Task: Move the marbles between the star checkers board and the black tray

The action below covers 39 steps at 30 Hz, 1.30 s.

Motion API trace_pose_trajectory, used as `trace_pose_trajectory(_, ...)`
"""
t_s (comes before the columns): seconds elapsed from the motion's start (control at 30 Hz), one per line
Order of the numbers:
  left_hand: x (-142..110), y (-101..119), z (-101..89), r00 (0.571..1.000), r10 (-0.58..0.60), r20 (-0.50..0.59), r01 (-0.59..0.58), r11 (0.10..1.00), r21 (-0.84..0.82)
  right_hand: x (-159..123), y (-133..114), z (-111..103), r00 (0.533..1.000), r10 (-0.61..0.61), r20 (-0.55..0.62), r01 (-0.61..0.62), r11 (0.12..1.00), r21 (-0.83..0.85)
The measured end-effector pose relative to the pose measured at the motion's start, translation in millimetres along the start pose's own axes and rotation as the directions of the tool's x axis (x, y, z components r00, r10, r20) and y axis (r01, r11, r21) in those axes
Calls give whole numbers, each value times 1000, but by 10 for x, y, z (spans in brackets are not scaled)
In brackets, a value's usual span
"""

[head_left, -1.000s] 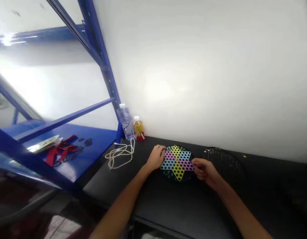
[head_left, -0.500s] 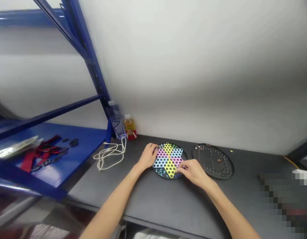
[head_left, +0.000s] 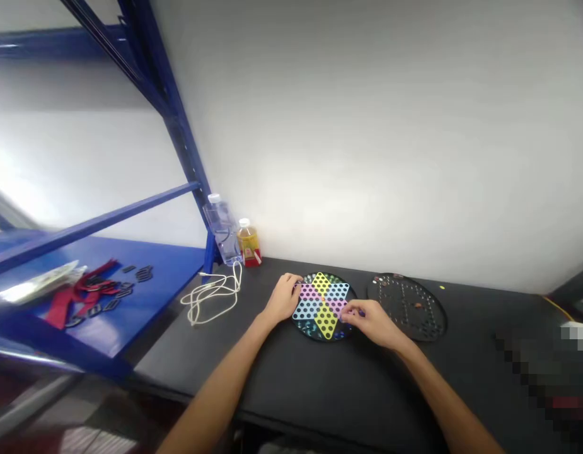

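A round Chinese checkers board (head_left: 326, 318) lies on the dark table, its star in yellow, light blue and pink dotted with holes. Glints of colour show on the black rim around the star. My left hand (head_left: 282, 299) grips the board's left edge, fingers curled over it. At the right side, by the pink point, my right hand (head_left: 369, 320) has thumb and fingers pinched together just over the board. Whatever the pinch holds, if anything, is too small to make out.
Right of the board lies a black round tray (head_left: 390, 302) with small holes and bits in it. A white cable (head_left: 214, 296), a clear bottle (head_left: 222, 230) and a yellow-red bottle (head_left: 248, 243) sit left. Red straps (head_left: 78, 296) and black buckles lie on a blue shelf (head_left: 163, 258).
My right hand has shifted slightly right and up, from beside the yellow point to the pink one. My left hand stays on the board's edge. The view has shifted a little.
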State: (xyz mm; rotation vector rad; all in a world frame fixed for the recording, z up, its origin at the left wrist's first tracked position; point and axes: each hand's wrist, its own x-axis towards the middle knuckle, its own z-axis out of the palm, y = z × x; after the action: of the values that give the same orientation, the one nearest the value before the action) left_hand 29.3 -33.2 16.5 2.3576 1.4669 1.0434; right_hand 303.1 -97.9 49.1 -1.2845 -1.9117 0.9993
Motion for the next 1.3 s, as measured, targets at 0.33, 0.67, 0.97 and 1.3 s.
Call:
trace_pose_trajectory(0.33, 24, -5, -15, 1000, 12, 4, -12, 1000, -5, 117, 41, -6, 967, 254, -33, -150, 667, 729)
trace_pose_trajectory(0.67, 23, -27, -6, 1000, 11, 10, -11, 1000, 6, -116, -219, -89, 993, 27, 114, 50, 784, -619)
trace_pose_trajectory(0.97, 26, -52, 16, 1000, -6, -15, 6, 1000, 5, -144, -308, 136, 986, 116, 123, 32, 587, -809)
trace_pose_trajectory(1.3, 42, -78, 13, 1000, 0, -2, 0, 1000, -11, -28, -172, -53, 997, 78, -6, -71, 934, 349)
